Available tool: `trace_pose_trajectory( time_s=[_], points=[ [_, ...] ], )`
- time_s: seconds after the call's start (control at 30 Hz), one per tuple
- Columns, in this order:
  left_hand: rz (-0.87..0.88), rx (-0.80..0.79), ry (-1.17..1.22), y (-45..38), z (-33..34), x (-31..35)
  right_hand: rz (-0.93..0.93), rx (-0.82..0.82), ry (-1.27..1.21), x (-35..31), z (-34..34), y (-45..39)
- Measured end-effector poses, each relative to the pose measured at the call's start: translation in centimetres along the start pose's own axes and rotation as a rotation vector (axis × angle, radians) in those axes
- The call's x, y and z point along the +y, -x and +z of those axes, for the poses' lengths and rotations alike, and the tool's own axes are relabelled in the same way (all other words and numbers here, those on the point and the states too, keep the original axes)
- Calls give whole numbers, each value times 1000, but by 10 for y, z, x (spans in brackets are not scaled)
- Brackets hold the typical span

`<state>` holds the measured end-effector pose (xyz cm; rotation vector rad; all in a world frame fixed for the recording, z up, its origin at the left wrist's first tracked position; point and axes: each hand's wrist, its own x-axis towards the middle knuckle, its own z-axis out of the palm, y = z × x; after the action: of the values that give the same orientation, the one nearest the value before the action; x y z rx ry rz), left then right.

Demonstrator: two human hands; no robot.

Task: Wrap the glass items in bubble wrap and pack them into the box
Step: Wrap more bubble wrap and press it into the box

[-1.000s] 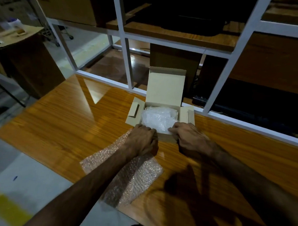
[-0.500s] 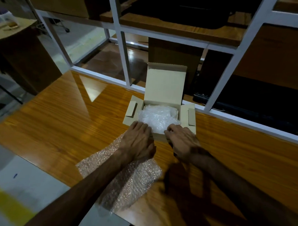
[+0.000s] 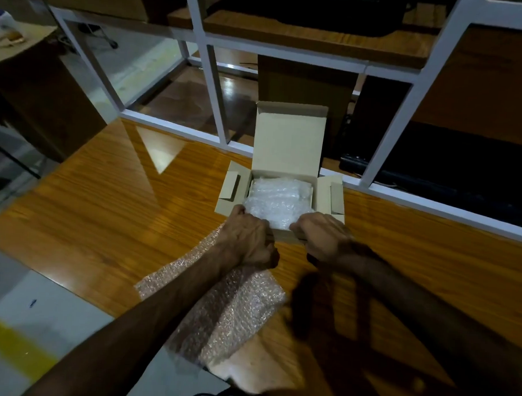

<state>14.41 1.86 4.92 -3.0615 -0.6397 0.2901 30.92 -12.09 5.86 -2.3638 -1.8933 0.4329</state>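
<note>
A small cardboard box (image 3: 289,145) stands open on the wooden table (image 3: 103,221), lid upright and side flaps spread. A bundle wrapped in clear bubble wrap (image 3: 279,198) fills the inside; the glass within it is hidden. My left hand (image 3: 246,236) is at the box's front left corner with its fingers curled over the front rim, against the bundle. My right hand (image 3: 324,233) grips the front rim at the right, knuckles up. A loose sheet of bubble wrap (image 3: 227,316) lies flat under my left forearm, hanging over the table's near edge.
A white metal frame with glass panes (image 3: 216,91) rises directly behind the box, along the table's far edge. Dark shelving and wooden boards sit beyond it. The table's left corner drops to a grey floor with a yellow stripe (image 3: 11,345).
Half a second ago both hands had fingers stretched toward the bundle. Now the fingers are curled at the box's front rim. The box has stayed in place.
</note>
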Motion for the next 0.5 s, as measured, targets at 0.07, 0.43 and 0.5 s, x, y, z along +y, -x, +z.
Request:
trace_pose_trajectory(
  time_s=[0.07, 0.43, 0.5],
  points=[
    [-1, -45, 48, -3, -4, -1, -9, 31, 4, 1, 1, -1],
    [-56, 290, 384, 6, -16, -1, 89, 284, -146, 7, -18, 8],
    [-43, 369, 358, -2, -23, 1, 94, 264, -131, 5, -18, 2]
  ],
)
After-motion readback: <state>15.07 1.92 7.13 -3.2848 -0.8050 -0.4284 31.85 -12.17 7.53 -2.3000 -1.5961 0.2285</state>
